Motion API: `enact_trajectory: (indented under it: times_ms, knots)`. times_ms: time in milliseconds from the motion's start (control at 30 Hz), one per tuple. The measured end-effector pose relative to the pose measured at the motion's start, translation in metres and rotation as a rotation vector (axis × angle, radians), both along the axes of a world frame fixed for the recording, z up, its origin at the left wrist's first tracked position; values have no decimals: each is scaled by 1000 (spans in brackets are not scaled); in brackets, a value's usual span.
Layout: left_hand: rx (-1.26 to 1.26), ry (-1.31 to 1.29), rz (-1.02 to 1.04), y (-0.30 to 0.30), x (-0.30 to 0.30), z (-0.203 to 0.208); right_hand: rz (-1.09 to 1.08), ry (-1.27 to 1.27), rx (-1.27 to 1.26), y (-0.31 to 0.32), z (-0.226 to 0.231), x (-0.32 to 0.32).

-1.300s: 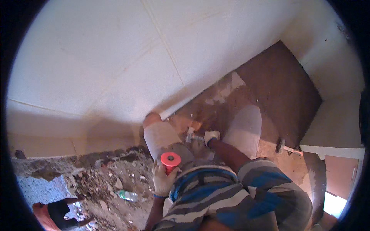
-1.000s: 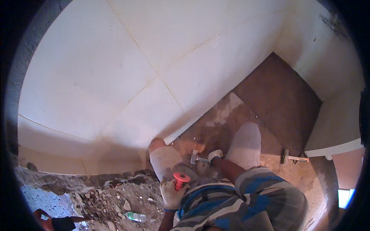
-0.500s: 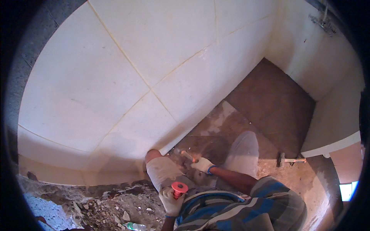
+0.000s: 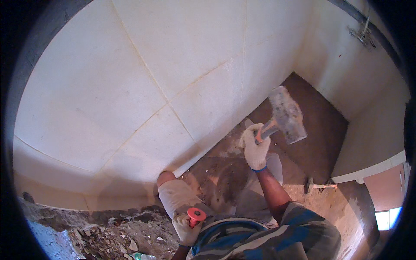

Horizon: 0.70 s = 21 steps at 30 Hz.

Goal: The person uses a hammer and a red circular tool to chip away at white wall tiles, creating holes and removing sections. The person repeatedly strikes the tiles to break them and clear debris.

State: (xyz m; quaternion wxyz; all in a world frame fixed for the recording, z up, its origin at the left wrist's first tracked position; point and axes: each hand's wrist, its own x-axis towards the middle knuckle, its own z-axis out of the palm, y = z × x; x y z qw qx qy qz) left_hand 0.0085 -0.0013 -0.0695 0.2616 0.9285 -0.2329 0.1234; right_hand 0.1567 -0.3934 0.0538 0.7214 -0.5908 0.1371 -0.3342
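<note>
My right hand, in a pale knit glove with a blue cuff edge, is wrapped round the handle of a sledgehammer. The worn grey head is raised over the brown floor, up and to the right of the hand. Lower down, my gloved left hand grips a chisel with a round red hand guard, close to my body. Its dark striking end shows in the middle of the guard. The blade is hidden by my hand and leg.
A large pale tiled wall rises on the left and ahead. On the floor to the right lies a second hammer. Broken rubble and a bottle are at the lower left. My bent knees frame the brown floor tiles.
My right hand has swung up and forward from low between my legs, lifting the sledgehammer. My left hand stays near the same place with the chisel. The view has shifted slightly.
</note>
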Motion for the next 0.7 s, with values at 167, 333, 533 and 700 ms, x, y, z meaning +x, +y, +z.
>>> enact_trajectory:
  times_ms: [167,333,533,700]
  knots:
    - [24,17,16,-1,0,3,-43,-374,336,-28,-26,47]
    - [4,16,22,2,-3,3,-238,179,-592,-71,-50,106]
    - [-18,-64,14,2,0,0,-243,449,-298,-67,-66,56]
    - [21,-11,-1,1,3,-2,-302,125,-369,-68,-86,38]
